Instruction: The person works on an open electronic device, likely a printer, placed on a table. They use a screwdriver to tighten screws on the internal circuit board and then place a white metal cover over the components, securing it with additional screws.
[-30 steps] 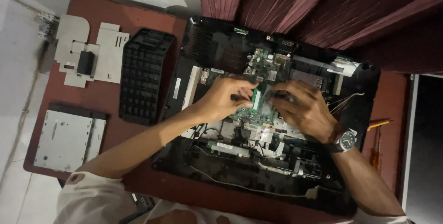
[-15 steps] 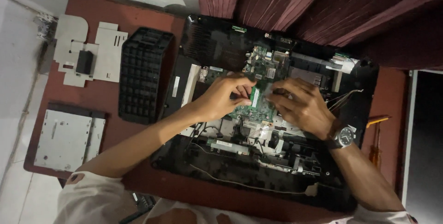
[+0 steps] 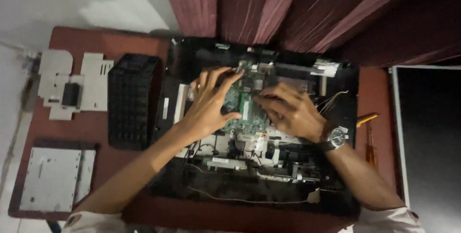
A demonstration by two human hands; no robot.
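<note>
Both hands are working on the green board (image 3: 238, 110) inside the open laptop (image 3: 201, 185). Left hand (image 3: 211, 106) is pressing it with fingers spread, gripping nothing. Right hand (image 3: 290, 113) is resting curled; grip unclear.

The left hand (image 3: 209, 106) and right hand (image 3: 288, 110) are covering the middle of the green circuit board (image 3: 242, 110); whatever the fingertips are pinching there is staying too small to tell. The dark curtain (image 3: 297, 12) is hiding the bench (image 3: 96, 41) edge at 12 o'clock. Both forearms are running off the frame at 6 o'clock. At 3 o'clock, the screwdriver (image 3: 367, 118) is appearing dim, its tip indistinct.
</note>
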